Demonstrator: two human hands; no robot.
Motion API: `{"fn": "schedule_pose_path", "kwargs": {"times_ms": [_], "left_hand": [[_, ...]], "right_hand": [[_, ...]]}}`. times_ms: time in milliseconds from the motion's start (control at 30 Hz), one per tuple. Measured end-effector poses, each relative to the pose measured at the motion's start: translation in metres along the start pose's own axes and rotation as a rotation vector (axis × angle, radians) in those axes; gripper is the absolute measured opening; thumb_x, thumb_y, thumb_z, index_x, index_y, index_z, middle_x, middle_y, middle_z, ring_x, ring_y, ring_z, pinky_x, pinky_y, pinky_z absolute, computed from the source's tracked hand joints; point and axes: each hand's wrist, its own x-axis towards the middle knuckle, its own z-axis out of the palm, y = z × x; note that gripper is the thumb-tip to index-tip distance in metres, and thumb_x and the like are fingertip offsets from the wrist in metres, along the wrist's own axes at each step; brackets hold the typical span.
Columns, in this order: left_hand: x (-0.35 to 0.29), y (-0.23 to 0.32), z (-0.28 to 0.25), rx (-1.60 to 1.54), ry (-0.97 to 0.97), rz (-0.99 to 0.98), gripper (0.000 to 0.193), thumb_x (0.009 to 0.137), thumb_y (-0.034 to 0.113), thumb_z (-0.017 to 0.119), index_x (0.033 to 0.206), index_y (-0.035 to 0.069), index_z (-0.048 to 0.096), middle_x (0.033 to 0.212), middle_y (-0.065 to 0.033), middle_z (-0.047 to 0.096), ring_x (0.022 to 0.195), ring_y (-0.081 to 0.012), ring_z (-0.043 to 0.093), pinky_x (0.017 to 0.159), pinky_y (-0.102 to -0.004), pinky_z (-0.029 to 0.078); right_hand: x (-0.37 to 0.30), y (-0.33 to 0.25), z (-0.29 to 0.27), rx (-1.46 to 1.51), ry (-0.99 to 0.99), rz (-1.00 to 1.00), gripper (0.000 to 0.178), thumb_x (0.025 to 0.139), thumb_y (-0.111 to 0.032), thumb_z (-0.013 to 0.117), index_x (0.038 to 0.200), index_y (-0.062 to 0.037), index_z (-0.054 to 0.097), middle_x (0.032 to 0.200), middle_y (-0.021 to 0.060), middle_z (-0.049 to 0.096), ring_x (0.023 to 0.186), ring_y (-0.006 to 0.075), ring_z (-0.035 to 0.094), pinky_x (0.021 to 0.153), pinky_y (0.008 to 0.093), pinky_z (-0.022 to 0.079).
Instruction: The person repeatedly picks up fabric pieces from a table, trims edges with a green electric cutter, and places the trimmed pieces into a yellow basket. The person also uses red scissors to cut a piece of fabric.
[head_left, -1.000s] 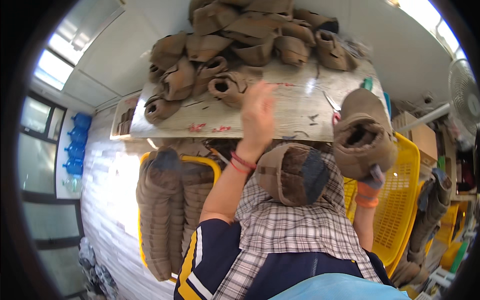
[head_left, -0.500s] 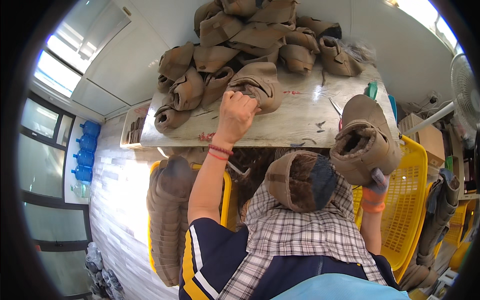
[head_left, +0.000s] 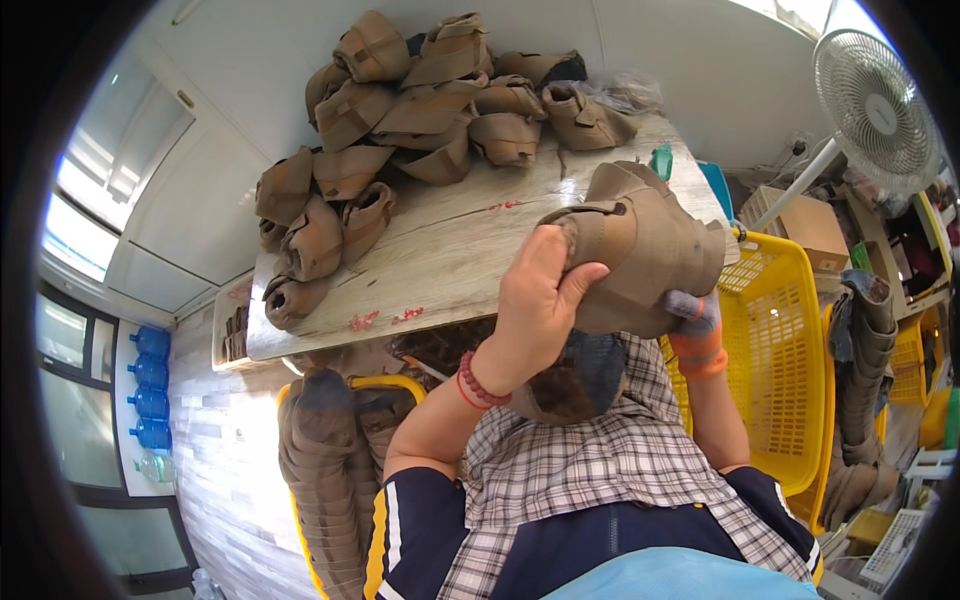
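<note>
My bare left hand (head_left: pixel 532 315), with red bracelets on the wrist, grips the fleecy opening of a brown boot upper (head_left: pixel 600 235). My right hand (head_left: pixel 698 335), in a grey and orange glove, holds a second brown boot upper (head_left: pixel 690 255) from below. The two uppers are pressed together or overlap in front of me; where one ends is hard to see. On my lap lies another upper (head_left: pixel 585 385) with brown fleece and a dark blue part, partly hidden by my left forearm.
Many brown uppers (head_left: pixel 430 110) are heaped at the back left of the wooden table (head_left: pixel 450 260). Yellow baskets (head_left: pixel 770 400) stand on my right, and one filled with stacked uppers (head_left: pixel 320 450) on my left. A white fan (head_left: pixel 880 110) is at the far right.
My left hand has lifted an upper off the table and brought it right to the one in my right hand. The view has turned rightward.
</note>
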Motion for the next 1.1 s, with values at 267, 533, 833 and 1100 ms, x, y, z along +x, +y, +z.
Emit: {"fn": "schedule_pose_path", "kwargs": {"times_ms": [267, 533, 833, 1100], "left_hand": [[-0.01, -0.001, 0.05, 0.297, -0.054, 0.118, 0.041, 0.084, 0.022, 0.067, 0.106, -0.006, 0.046, 0.1, -0.0255, 0.051, 0.088, -0.0425, 0.055, 0.073, -0.0444, 0.047], [0.007, -0.023, -0.033, 0.328, 0.399, 0.481, 0.016, 0.081, 0.001, 0.064, 0.096, 0.001, 0.061, 0.1, -0.0155, 0.058, 0.086, -0.0311, 0.057, 0.076, -0.0362, 0.047], [-0.038, -0.214, -0.181, 0.875, 0.077, -0.486, 0.034, 0.086, 0.015, 0.062, 0.118, 0.012, 0.051, 0.092, -0.0163, 0.062, 0.085, -0.0353, 0.06, 0.074, -0.0451, 0.046], [-0.053, -0.255, -0.15, 0.835, 0.283, -0.286, 0.018, 0.087, 0.009, 0.059, 0.104, 0.007, 0.053, 0.086, -0.0163, 0.065, 0.076, -0.0322, 0.065, 0.066, -0.042, 0.049]], "right_hand": [[0.014, 0.043, -0.052, 0.25, 0.029, 0.087, 0.049, 0.086, -0.017, 0.054, 0.132, 0.0005, 0.044, 0.13, 0.0123, 0.053, 0.117, 0.0291, 0.052, 0.103, 0.042, 0.041], [0.021, 0.063, -0.099, 0.461, -0.027, 0.06, 0.07, 0.082, -0.025, 0.055, 0.143, -0.0018, 0.03, 0.147, 0.0166, 0.033, 0.135, 0.0337, 0.032, 0.114, 0.0488, 0.021], [0.008, 0.049, -0.135, 0.555, -0.286, 0.037, 0.057, 0.094, -0.029, 0.046, 0.143, -0.0041, 0.031, 0.148, 0.0138, 0.032, 0.134, 0.0309, 0.032, 0.113, 0.0484, 0.024], [-0.005, 0.039, -0.113, 0.441, -0.113, 0.035, 0.063, 0.086, -0.028, 0.056, 0.14, -0.0015, 0.035, 0.142, 0.0149, 0.039, 0.128, 0.032, 0.04, 0.111, 0.0464, 0.03]]}}
